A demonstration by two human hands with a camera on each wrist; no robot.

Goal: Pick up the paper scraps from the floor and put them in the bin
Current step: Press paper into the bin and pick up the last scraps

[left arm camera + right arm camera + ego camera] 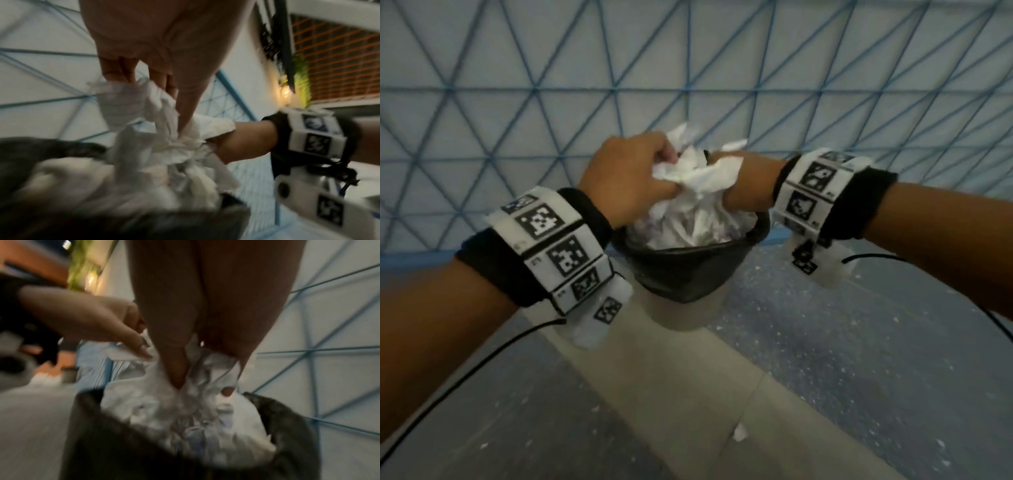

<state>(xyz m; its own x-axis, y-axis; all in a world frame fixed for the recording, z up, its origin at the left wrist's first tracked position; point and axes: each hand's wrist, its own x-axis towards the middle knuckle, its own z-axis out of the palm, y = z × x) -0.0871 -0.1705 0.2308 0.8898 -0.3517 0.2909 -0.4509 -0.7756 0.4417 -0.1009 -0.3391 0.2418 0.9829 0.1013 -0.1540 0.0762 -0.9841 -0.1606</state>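
A bundle of crumpled white paper scraps (698,174) sits between both hands right above the bin (688,274), a pale bucket with a dark liner, heaped with white paper. My left hand (626,174) grips the bundle from the left with curled fingers. My right hand (743,185) holds it from the right, its fingers buried in the paper. In the left wrist view the paper scraps (164,138) hang under my left hand (164,81). In the right wrist view my right hand (195,353) pushes down into the paper scraps (164,402) over the bin liner (123,451).
A small white scrap (739,432) lies on the grey speckled floor in front of the bin. A pale wall with a blue triangle pattern (688,68) stands right behind the bin. Black cables hang from both wrists.
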